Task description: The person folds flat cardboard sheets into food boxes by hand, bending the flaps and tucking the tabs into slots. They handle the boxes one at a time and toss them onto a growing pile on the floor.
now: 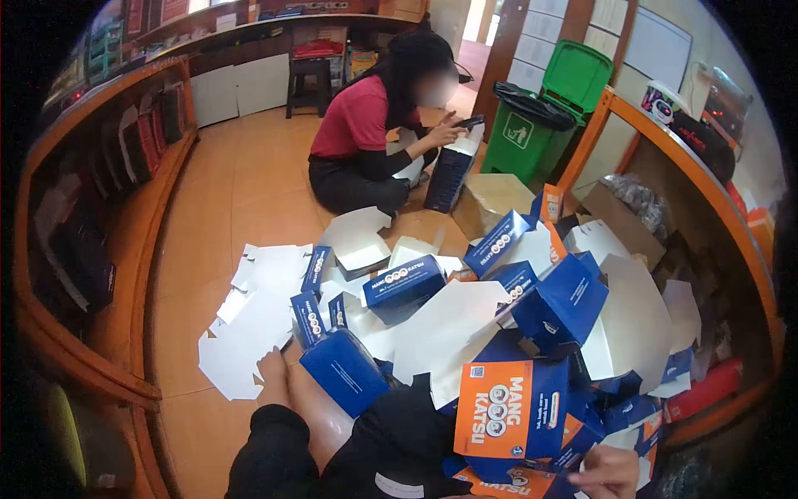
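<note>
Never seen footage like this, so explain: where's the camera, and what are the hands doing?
No machine here: a person sitting on the floor wears a camera on the head, looking down at their own hands. Around them lie folded blue boxes and flat white cardboard sheets. The right hand touches the pile below an orange box marked Mang Katsu; its grip is unclear. What seems the left hand rests beside a blue box. Opposite, another person handles a dark box.
</note>
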### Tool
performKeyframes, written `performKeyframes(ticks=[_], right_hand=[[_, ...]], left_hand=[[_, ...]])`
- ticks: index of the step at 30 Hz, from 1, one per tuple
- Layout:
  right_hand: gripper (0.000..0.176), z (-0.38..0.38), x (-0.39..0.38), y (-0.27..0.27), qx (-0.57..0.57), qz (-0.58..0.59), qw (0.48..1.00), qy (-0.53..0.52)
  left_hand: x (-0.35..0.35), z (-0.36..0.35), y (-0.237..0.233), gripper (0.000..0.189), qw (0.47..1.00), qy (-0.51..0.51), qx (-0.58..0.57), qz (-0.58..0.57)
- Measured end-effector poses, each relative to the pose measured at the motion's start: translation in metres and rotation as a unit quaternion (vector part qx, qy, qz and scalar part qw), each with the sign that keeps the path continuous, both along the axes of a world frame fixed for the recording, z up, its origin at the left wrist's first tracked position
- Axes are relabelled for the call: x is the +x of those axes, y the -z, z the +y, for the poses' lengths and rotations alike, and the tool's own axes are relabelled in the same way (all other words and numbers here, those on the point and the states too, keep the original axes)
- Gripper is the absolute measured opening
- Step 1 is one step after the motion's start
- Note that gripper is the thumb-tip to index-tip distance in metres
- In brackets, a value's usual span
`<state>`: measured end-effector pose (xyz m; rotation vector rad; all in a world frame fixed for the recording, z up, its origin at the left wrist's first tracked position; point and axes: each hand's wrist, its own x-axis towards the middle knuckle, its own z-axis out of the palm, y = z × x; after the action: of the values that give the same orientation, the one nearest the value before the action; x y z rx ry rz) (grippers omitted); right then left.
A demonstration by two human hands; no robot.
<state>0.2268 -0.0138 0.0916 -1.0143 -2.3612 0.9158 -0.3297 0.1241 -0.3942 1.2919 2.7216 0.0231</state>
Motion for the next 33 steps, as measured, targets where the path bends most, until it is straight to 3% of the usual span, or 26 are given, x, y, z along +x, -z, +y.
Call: performKeyframes(ticks=[3, 5, 6, 7, 8, 9, 11, 13, 15, 17, 18, 19, 21, 22, 23, 28, 30, 33], right_hand=[[0.032, -0.003, 0.028, -0.006, 0.106, 0.088, 0.988, -0.076], [0.036, -0.023, 0.097, 0.023, 0.129, 0.163, 0.972, -0.113], [0.022, -0.027, 0.087, 0.030, 0.218, 0.253, 0.942, -0.032], [0.033, -0.033, 0.075, 0.038, 0.302, 0.339, 0.889, 0.056], [0.044, -0.035, 0.068, 0.047, 0.315, 0.504, 0.793, 0.134], [0.040, -0.028, 0.065, 0.050, 0.367, 0.579, 0.719, 0.114], [0.029, -0.035, 0.084, 0.050, 0.319, 0.560, 0.762, 0.069], [0.014, -0.045, 0.086, 0.050, 0.278, 0.536, 0.759, 0.245], [0.032, -0.024, 0.075, 0.051, 0.249, 0.498, 0.810, 0.183], [0.031, -0.005, 0.048, 0.060, 0.257, 0.524, 0.746, 0.321], [0.035, 0.011, 0.033, 0.056, 0.314, 0.422, 0.792, 0.308], [0.037, 0.023, 0.027, 0.055, 0.313, 0.369, 0.833, 0.269], [0.022, 0.036, 0.011, 0.040, 0.300, 0.245, 0.899, 0.202], [0.013, 0.037, -0.002, 0.029, 0.295, 0.234, 0.908, 0.182], [0.022, 0.043, -0.014, 0.023, 0.321, 0.257, 0.899, 0.149], [0.011, 0.029, -0.019, -0.016, 0.384, 0.303, 0.865, 0.115], [0.017, 0.014, -0.002, -0.021, 0.398, 0.288, 0.858, 0.151], [0.040, -0.005, 0.018, -0.017, 0.424, 0.320, 0.824, 0.196]], left_hand=[[-0.011, 0.001, -0.004, 0.020, 0.999, 0.022, 0.030, 0.030], [-0.012, -0.003, -0.027, 0.019, 0.999, 0.019, 0.028, 0.006], [-0.011, -0.007, -0.029, 0.019, 0.999, 0.006, 0.047, -0.005], [-0.011, -0.010, -0.030, 0.018, 0.998, -0.003, 0.066, -0.013], [-0.011, -0.012, -0.032, 0.018, 0.996, -0.007, 0.086, -0.020], [-0.011, -0.015, -0.035, 0.018, 0.994, -0.021, 0.108, -0.027], [-0.007, -0.025, -0.043, 0.018, 0.987, -0.039, 0.152, -0.043], [-0.004, -0.033, -0.057, 0.020, 0.984, -0.047, 0.169, -0.039], [-0.007, -0.038, -0.059, 0.019, 0.979, -0.060, 0.193, -0.038], [-0.009, -0.043, -0.060, 0.019, 0.968, -0.040, 0.248, -0.017], [-0.033, -0.041, -0.028, 0.023, 0.957, -0.040, 0.287, 0.006], [-0.006, -0.051, -0.074, 0.025, 0.964, -0.077, 0.252, -0.045], [-0.015, -0.057, -0.067, 0.026, 0.950, -0.132, 0.281, -0.036], [-0.015, -0.060, -0.064, 0.027, 0.944, -0.151, 0.292, -0.023], [-0.015, -0.059, -0.065, 0.027, 0.943, -0.149, 0.299, -0.011], [-0.015, -0.068, -0.054, 0.031, 0.932, -0.152, 0.326, 0.041], [-0.019, -0.075, -0.053, 0.033, 0.928, -0.151, 0.338, 0.049], [-0.033, -0.095, -0.051, 0.035, 0.921, -0.152, 0.355, 0.055]])
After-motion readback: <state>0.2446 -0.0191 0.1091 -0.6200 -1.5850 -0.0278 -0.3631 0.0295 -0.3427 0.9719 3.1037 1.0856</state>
